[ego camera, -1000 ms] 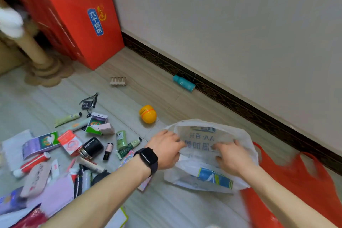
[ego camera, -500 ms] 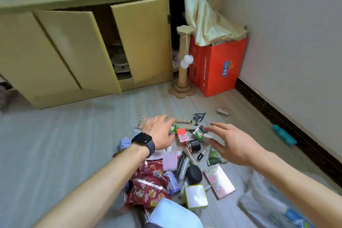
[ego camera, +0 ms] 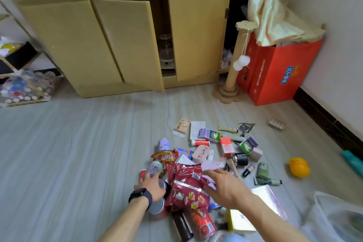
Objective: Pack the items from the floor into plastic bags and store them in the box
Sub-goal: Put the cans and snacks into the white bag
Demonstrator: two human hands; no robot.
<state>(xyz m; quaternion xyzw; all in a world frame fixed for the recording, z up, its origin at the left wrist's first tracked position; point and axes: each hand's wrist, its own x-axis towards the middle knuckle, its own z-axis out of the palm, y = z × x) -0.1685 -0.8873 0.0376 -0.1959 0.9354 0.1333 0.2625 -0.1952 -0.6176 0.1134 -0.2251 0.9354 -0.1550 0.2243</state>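
Reaching into the heap, nothing bagged yet as far as can be seen.

Left hand (ego camera: 151,184), a dark watch (ego camera: 141,195) on the wrist, curled down over the top of a can (ego camera: 157,205) at the left edge of the pile; whether truly closed on it, cannot tell. Right hand (ego camera: 224,186) spread, fingers apart, hovering just above the red snack packets (ego camera: 186,186), gripping nothing. Around these: more cans, small boxes, tubes and jars strewn over the grey floor (ego camera: 78,153), a yellow ball (ego camera: 299,167) well apart to the right. White plastic bag (ego camera: 334,220) lying near the right forearm, contents unclear. Red box (ego camera: 279,76) standing against the far wall, cloth heaped on top. Judged barely begun: almost all items left on the floor, both bagging and boxing ahead.
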